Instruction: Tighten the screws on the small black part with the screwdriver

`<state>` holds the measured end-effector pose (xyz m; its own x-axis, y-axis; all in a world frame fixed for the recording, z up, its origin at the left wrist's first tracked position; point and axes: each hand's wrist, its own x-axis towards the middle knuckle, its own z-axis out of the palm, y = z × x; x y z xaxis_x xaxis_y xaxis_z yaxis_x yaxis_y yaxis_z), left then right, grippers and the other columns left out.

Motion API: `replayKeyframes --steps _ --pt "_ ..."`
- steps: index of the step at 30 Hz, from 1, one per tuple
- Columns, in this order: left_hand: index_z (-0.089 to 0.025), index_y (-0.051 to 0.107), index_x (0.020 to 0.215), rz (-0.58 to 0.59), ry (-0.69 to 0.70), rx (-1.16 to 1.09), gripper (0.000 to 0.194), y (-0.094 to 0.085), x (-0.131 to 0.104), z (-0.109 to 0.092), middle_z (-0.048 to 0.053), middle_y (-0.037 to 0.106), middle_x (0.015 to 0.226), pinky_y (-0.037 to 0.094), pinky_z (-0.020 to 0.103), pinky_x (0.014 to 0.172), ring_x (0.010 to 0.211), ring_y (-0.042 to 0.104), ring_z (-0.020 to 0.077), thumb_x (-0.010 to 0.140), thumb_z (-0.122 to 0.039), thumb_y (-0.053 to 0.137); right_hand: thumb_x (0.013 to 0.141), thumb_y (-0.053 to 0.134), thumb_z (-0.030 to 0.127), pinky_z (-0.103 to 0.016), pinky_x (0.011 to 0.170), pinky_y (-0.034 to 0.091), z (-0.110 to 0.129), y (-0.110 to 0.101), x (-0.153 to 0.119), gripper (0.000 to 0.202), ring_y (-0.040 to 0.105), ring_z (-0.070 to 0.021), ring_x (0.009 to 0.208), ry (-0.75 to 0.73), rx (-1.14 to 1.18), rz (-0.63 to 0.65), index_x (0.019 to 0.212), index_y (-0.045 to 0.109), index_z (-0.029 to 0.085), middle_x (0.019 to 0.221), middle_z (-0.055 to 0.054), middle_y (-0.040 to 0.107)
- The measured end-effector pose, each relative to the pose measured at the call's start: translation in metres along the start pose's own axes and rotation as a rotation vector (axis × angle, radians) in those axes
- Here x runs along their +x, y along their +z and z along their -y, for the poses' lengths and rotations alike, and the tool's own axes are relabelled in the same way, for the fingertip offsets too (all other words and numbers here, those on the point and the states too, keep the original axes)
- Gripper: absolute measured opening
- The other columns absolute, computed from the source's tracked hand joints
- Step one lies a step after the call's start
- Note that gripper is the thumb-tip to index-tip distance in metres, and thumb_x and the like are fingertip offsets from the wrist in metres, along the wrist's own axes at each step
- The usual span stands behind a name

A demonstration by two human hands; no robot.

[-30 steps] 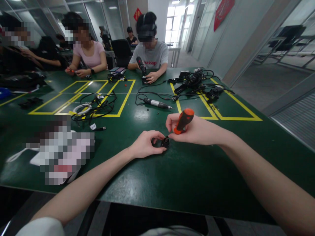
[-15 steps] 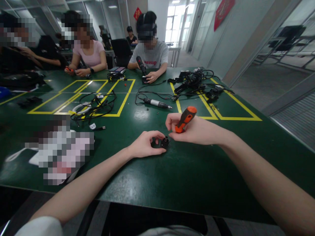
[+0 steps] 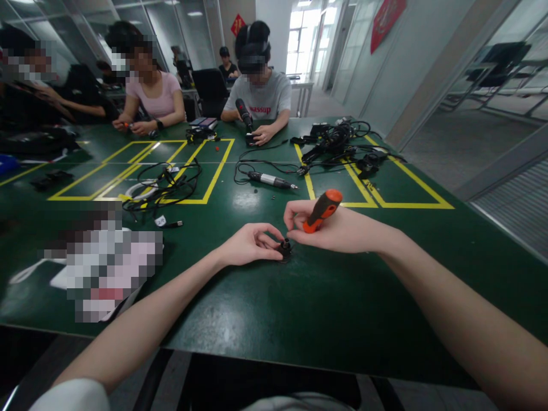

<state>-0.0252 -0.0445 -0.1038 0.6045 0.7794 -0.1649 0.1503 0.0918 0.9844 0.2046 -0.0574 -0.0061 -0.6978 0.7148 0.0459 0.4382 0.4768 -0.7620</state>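
A small, dark, round part (image 3: pixel 285 249) with a short upright post stands on the green table (image 3: pixel 265 308) in the head view. Around its left side curl the thumb and fingers of my left hand (image 3: pixel 248 245), closed on it. My right hand (image 3: pixel 346 231) grips a screwdriver (image 3: pixel 324 210) with an orange and dark grey handle, which leans up and to the right. Its blade is hidden by my fingers. The right thumb and fingertips are right beside the top of the post; whether they touch it, I cannot tell.
Beyond my hands lies a silver-and-black electric screwdriver (image 3: pixel 272 180) with a cord. Tangled black cables (image 3: pixel 338 140) sit at the back right, more cables (image 3: pixel 171 182) at the left. A blurred pink-and-white item (image 3: pixel 124 268) lies near my left forearm. Co-workers sit across the table.
My left fingers have closed in tighter around the dark part. My right hand and the screwdriver have shifted slightly left, bringing the right fingertips closer to the post.
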Motion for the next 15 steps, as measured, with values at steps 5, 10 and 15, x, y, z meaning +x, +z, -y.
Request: replayKeyframes --steps 5,10,15 --pt "-0.013 0.071 0.114 0.016 0.053 0.066 0.048 -0.0022 -0.0010 -0.0007 0.008 0.082 0.092 0.051 0.022 0.067 0.072 0.072 0.0120 0.070 -0.025 0.089 0.082 0.064 0.025 -0.026 0.062 0.038 0.0013 -0.0013 -0.0009 0.012 0.048 -0.0132 0.066 0.014 -0.024 -0.004 0.090 0.056 0.021 0.075 0.004 0.054" --pt "-0.013 0.068 0.124 0.052 0.124 0.156 0.054 -0.0007 -0.0024 -0.0031 0.008 0.079 0.098 0.044 0.021 0.061 0.071 0.066 0.0104 0.073 -0.023 0.081 0.081 0.064 0.025 -0.026 0.063 0.039 0.0038 0.0008 0.0007 0.011 0.049 -0.0134 0.068 0.007 -0.028 0.001 0.087 0.056 0.021 0.078 0.003 0.055" --pt "-0.015 0.074 0.111 -0.058 0.193 0.393 0.048 0.0062 -0.0058 -0.0053 0.003 0.074 0.088 0.043 0.023 0.062 0.071 0.060 0.0112 0.070 -0.037 0.088 0.085 0.063 0.028 -0.026 0.061 0.037 0.0012 0.0023 0.0011 0.010 0.048 -0.0127 0.065 -0.006 0.005 0.001 0.086 0.056 0.021 0.073 0.004 0.052"
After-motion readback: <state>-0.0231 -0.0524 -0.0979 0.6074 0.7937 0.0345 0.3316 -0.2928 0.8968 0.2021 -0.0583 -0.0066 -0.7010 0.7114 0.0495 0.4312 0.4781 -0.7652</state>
